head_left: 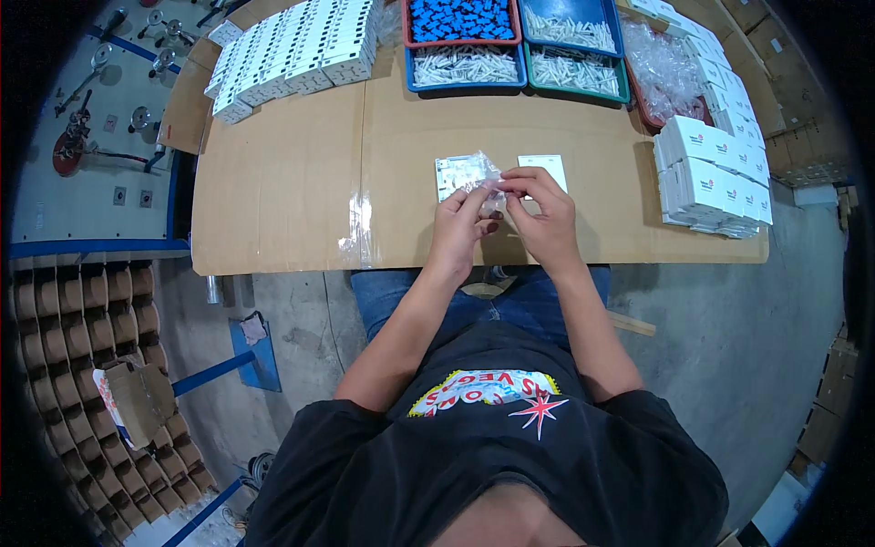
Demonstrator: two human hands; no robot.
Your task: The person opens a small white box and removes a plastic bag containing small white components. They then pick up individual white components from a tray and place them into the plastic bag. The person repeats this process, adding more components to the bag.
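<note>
A small clear plastic bag (485, 170) is pinched between my two hands over the near middle of the table. My left hand (462, 221) grips its lower left side, fingers closed. The fingertips of my right hand (544, 211) are closed on its right edge. Whatever the bag may contain is too small to make out. Behind the bag on the left lies a white printed piece (449, 173), a flat box or leaflet, partly covered by it. A plain white flat piece (547, 166) lies just beyond my right hand, which hides its near part.
Cardboard covers the table (283, 182). At its far side stand a tray of blue parts (460, 43) and several trays of white parts (465, 87). White boxes are stacked far left (301, 55) and right (715, 178), near a tray of clear bags (663, 64).
</note>
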